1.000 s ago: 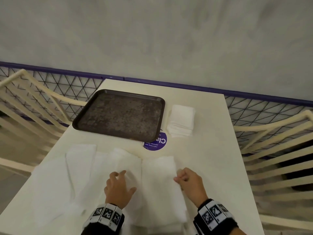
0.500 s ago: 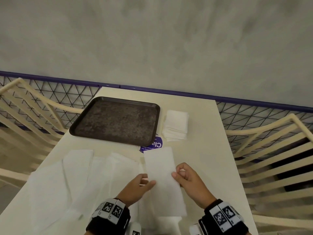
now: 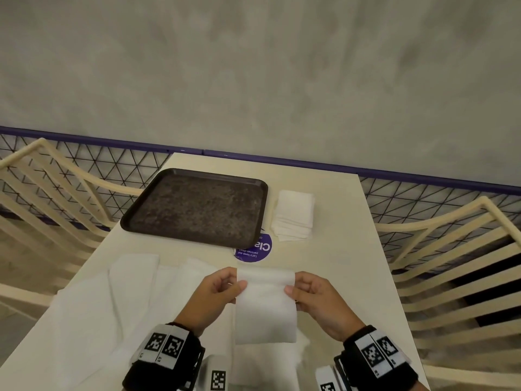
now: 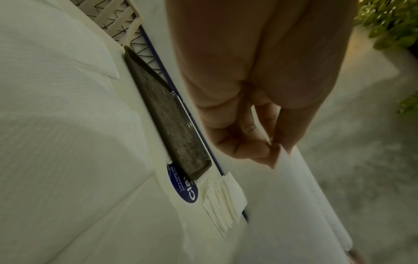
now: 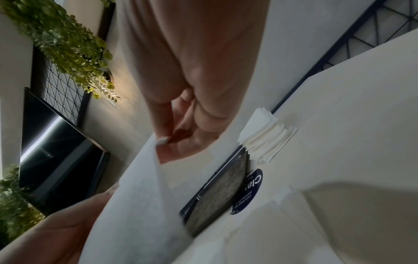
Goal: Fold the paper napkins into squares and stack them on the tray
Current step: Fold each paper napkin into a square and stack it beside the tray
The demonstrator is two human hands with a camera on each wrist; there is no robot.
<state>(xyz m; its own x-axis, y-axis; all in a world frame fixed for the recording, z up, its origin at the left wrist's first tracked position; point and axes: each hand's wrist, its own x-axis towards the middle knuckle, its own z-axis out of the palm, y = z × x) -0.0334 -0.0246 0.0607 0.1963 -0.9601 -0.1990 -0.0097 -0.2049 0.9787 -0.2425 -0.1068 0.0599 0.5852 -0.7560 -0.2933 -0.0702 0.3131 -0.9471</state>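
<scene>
Head view: a half-folded napkin (image 3: 265,303) is pinched at both side edges by the left hand (image 3: 217,294) and right hand (image 3: 318,297); unevenly aligned edges would likely yield a skewed square.

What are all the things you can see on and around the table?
tray: one, dark brown, far left part of the table, nothing on it
pile of folded napkins: one, white, on the table right of the tray
sticker: one, round, purple, partly under the tray's near right corner
held napkin: one, white, in front of the person, top edge curling over
spread napkins: several, white, overlapping on the near left of the table
table: one, cream
benches: two, cream slats, either side of the table
left hand: pinches the held napkin's left edge
right hand: pinches its right edge
</scene>
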